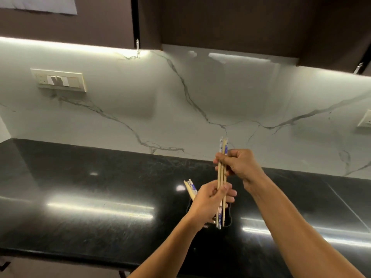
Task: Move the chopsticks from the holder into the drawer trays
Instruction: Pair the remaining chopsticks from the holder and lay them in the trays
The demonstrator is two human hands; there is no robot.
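Far left of the fingers, a switch plate [59, 80] on the marble wall [140, 93]; below it, the glossy black counter [90, 187], which carries the work. Just left of the left hand [208, 201], a few slanted chopsticks [190, 187] with blue-patterned tops project up and to the left from behind the knuckles; whether they are held or stand in the holder cannot be told. The left hand's fingers are curled round the lower part of a bundle of upright chopsticks [221, 177]; the right hand [243, 165], just above and to the right, grips the same bundle near its top, fingers wrapped closed. Beneath the left fingers, a dark holder [227, 220] is only faintly outlined against the counter; the lower tips of the bundle overlap its mouth, so the sticks appear partly lifted, not yet clear. Far right of the fingers, a socket plate [365, 121] on the wall; no drawer or tray is in view.

Likely faults from here: smooth, thin sticks may fan out and slip from the bundle if either grip loosens during the handover; tips catching the holder's rim may tip the holder; the slanted sticks, if loose, may be knocked over by the left wrist and roll off the polished counter.
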